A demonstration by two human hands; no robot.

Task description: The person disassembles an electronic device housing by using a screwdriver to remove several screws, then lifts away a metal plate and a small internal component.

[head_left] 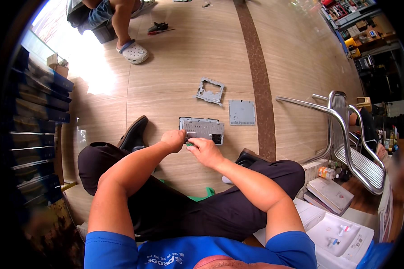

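A grey metal box-shaped unit [205, 128], with slots in its face and a black connector block at its right end, is in front of me just above the floor or on it. My left hand [173, 140] is closed around its left end. Against its near side, my right hand [205, 151] is closed on a small green-ended item [189, 144], mostly hidden by the fingers, so its kind does not show. Beyond the unit lie a grey metal frame [209, 99] with a large cut-out and, to the right, a flat grey metal cover plate [242, 113].
A black tool and a red screwdriver [155, 32] lie farther off, near another person's clog [133, 53]. A metal-tube chair [357, 166] stands at right, above books [330, 196] and a white tray [363, 235]. Stacked blue boxes [36, 130] line the left. Something green [207, 193] shows beneath my legs.
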